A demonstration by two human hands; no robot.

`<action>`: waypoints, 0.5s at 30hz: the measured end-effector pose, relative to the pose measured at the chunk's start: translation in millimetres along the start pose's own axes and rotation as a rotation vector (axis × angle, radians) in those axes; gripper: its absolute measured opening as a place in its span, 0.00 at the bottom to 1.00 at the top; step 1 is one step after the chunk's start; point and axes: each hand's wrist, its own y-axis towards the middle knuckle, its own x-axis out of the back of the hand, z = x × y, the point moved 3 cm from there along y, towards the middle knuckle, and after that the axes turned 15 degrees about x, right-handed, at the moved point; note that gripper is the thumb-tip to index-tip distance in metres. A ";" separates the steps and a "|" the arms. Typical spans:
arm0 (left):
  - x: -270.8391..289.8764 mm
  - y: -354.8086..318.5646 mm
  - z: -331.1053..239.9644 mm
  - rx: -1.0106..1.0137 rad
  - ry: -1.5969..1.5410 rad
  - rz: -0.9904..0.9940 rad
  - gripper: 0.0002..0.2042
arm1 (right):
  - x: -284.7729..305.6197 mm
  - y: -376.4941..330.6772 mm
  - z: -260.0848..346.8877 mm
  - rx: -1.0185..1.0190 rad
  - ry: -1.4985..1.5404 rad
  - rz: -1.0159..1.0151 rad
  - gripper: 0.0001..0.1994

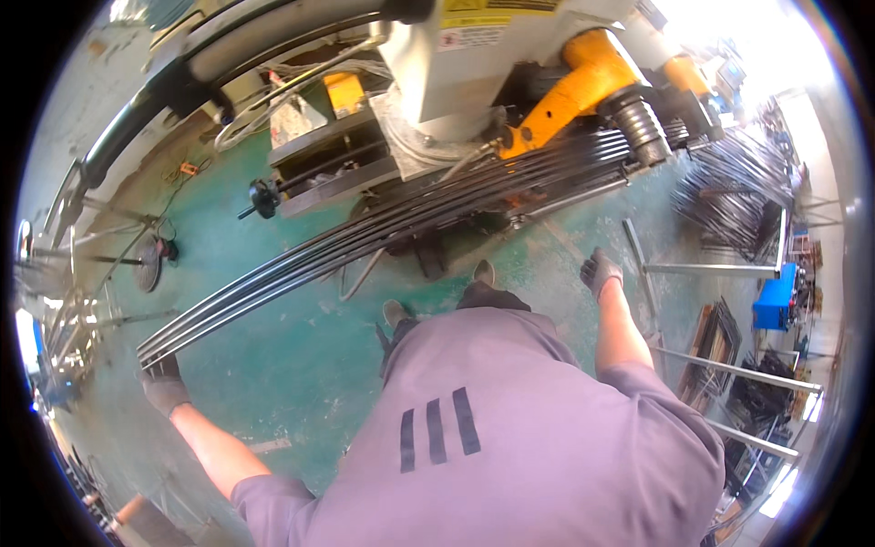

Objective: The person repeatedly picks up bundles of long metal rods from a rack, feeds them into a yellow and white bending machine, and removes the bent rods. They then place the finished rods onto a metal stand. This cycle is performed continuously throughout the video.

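Observation:
A bundle of several long dark metal tubes (301,262) runs from the machine at upper right down to the far left. My gloved left hand (167,387) closes round their left ends, with the arm stretched out; the tubes partly hide the fingers. My gloved right hand (602,273) hangs over the floor on the right, apart from the tubes. Its fingers look curled in, and nothing shows in them. The far ends of the tubes lie by an orange machine arm (570,91) and a ribbed metal cylinder (641,126).
A pale machine body (424,77) with a black knob (264,198) stands ahead. Metal frame bars (711,270) and a heap of dark rods (738,196) are on the right, near a blue box (775,299). A round disc on a stand (149,263) is at left.

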 end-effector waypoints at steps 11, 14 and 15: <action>-56.1 -28.2 336.2 1.095 -1.805 0.019 0.24 | 17.6 171.6 -11.7 -0.167 -0.051 0.236 0.11; -197.8 -103.9 462.5 1.877 -3.102 -0.329 0.18 | 52.7 308.5 -3.0 0.809 -1.478 0.600 0.21; -233.6 -117.1 494.0 1.809 -3.276 -0.417 0.17 | 32.7 322.5 6.6 0.758 -1.747 0.888 0.25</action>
